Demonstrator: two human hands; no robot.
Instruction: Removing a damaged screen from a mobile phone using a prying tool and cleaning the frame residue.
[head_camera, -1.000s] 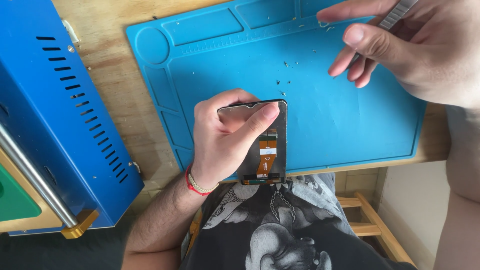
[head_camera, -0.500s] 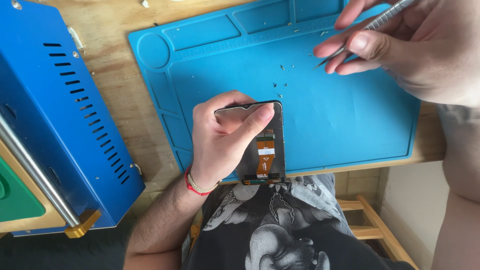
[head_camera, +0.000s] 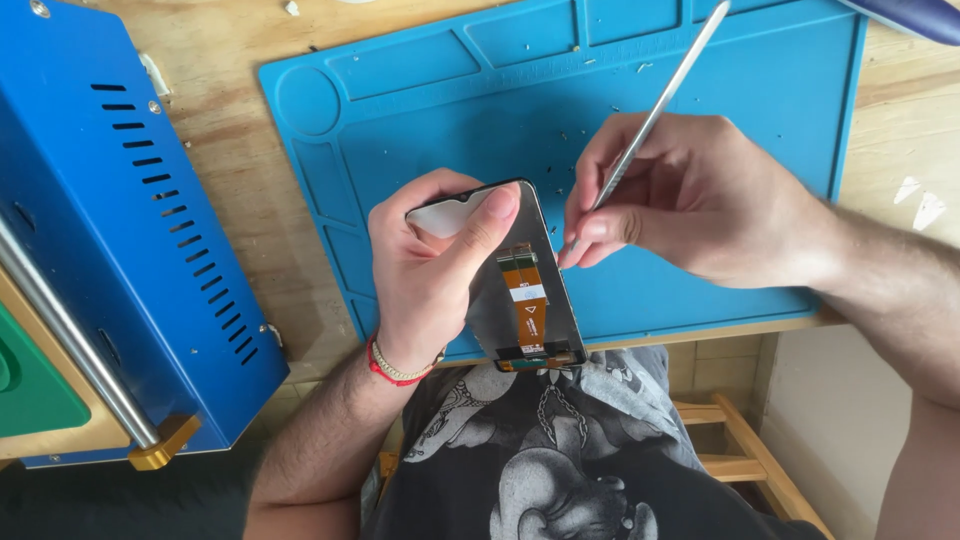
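My left hand (head_camera: 435, 275) grips a phone screen panel (head_camera: 525, 285) with its back side up, showing an orange flex cable (head_camera: 524, 295) down its middle. The panel is held upright above the near edge of a blue work mat (head_camera: 420, 110). My right hand (head_camera: 680, 200) pinches a thin metal pry tool (head_camera: 660, 105), its tip down beside the panel's right edge; the shaft slants up to the far right.
A blue metal machine (head_camera: 120, 230) with vent slots, a steel rod and a brass fitting fills the left side on a wooden bench (head_camera: 230, 120). Small specks of debris dot the mat. A wooden stool frame (head_camera: 740, 450) shows below the bench.
My right hand has come from the far right of the mat toward the panel, bringing the tool's tip to its right edge. The left hand keeps its grip on the panel.
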